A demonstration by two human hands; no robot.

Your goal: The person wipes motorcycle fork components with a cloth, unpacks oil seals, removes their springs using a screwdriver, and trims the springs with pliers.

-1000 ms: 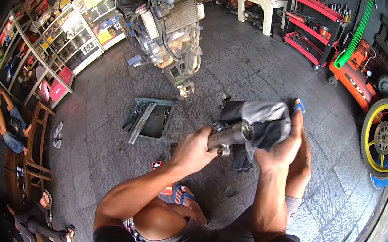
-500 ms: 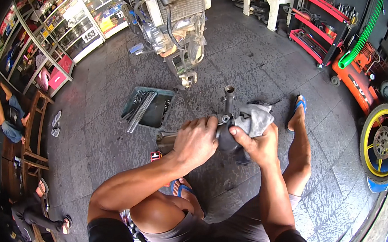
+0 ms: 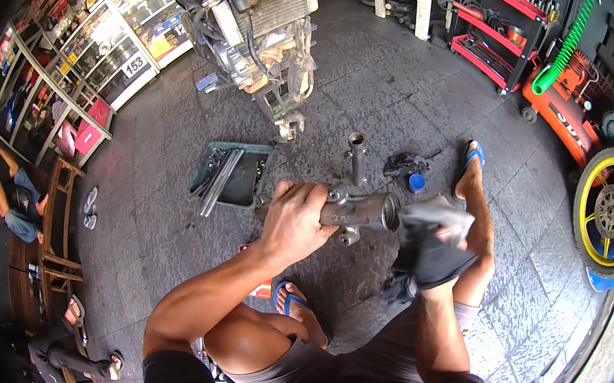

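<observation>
Tiles of dark, mottled grey covered the workshop floor (image 3: 148, 171), worn to a patchy sheen. Crowded shelves (image 3: 108, 44) and a slatted wooden bench (image 3: 62, 210) lined the left side; a stripped motorcycle front (image 3: 270, 53) stood ahead. To the right were a red-and-black tool cart (image 3: 496, 29), a coiled green hose (image 3: 568, 37) and a spoked yellow wheel (image 3: 611, 208) with a black tyre.

The left hand (image 3: 293, 217) was wrapped firmly around a dull metal tube (image 3: 369, 213), scuffed and cylindrical, its round open mouth facing right above the floor. Just beside that mouth, the right hand (image 3: 438, 287), mostly hidden, clutched a blurred, bunched grey-and-black cloth (image 3: 433, 249). Beyond, a second tube (image 3: 358, 162) stood upright near a round blue cap (image 3: 416, 182). Smooth, slender rods (image 3: 224, 181) lay in a shallow rectangular tray (image 3: 264, 155).
</observation>
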